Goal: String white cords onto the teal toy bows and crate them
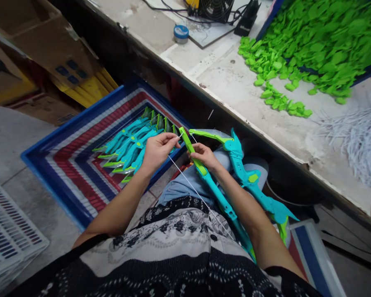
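Note:
A teal and green toy bow [214, 192] lies across my lap. My right hand [205, 156] is closed round its green limb near the tip. My left hand [157, 149] pinches a thin white string [194, 189] that runs from the bow's tip down toward my lap. A second teal and green bow [247, 177] rests on my right knee beside it. Several finished bows [131, 144] are stacked in the blue tray [64, 165] to my left.
A worktable [241, 88] in front carries a heap of green plastic pieces [312, 45], a bundle of white strings [358, 136], a fan [214, 8] and a tape roll [181, 33]. A white crate [6, 235] lies on the floor at the left; cardboard boxes [49, 53] stand behind.

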Motion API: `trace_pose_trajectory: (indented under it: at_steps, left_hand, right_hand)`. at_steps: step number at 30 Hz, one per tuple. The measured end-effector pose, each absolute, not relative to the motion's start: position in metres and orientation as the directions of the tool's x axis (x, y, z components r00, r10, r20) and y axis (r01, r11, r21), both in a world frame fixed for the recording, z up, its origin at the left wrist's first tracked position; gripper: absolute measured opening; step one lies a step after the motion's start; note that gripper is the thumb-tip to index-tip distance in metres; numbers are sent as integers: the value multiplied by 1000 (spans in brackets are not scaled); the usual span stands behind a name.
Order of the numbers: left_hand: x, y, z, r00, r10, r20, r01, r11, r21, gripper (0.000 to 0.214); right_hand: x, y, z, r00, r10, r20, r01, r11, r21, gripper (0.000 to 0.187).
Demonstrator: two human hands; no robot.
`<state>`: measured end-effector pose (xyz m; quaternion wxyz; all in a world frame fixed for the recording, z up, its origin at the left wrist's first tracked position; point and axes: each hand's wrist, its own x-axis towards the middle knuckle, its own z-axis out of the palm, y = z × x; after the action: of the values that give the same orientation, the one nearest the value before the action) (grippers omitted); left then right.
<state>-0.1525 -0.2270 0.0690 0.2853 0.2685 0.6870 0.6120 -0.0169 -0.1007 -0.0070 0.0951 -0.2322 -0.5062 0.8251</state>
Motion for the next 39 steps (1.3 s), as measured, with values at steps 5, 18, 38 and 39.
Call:
trace_pose_trajectory:
  at_steps: [5,18,38,39]
  left_hand:
    - [-158,-228,71,-662,749,-27,118,141,983,18]
    - [-162,-222,71,-677,736,14,135,106,985,17]
    - [-166,-219,70,-655,755,42,193,113,975,15]
    - [-165,-219,70,-649,759,47,199,109,974,16]
  right_hand:
    - [-17,-101,-9,-870,393,-298,80,-483,-872,41]
    - [-17,-101,-11,-865,412,-288,62,-482,-874,41]
    - [-17,-100,-13,-859,418,-296,60,-492,-869,42]
    - [-17,-100,-13,-859,418,-295,60,-490,-869,42]
